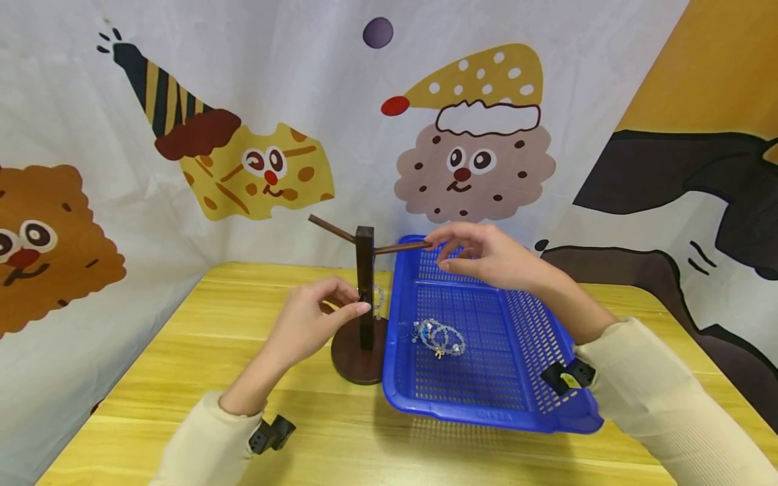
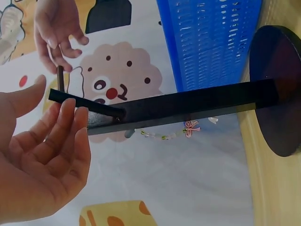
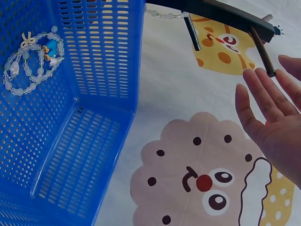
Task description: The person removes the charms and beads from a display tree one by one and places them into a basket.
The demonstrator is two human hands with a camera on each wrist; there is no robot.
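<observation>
A dark wooden stand [image 1: 365, 270] with a round base and several pegs stands upright on the table. My left hand [image 1: 316, 314] is at a lower front peg [image 2: 87, 102], fingertips right at its underside and thumb apart from it. At the tip of the right-hand peg [image 1: 401, 248], my right hand [image 1: 486, 253] has its fingers loosely bent, the peg end close to the fingertips [image 3: 249, 75]. Neither hand carries a bracelet. A beaded bracelet [image 2: 160, 136] with a pink bow hangs behind the post, partly hidden by it. More clear-bead bracelets [image 1: 440, 337] lie in the blue basket [image 1: 474, 408].
The basket sits right beside the stand's base, under my right forearm. Another peg [image 1: 331, 228] slants up to the left from the post top. A cloth [image 1: 340, 88] printed with cartoon figures hangs behind the wooden table [image 1: 243, 290].
</observation>
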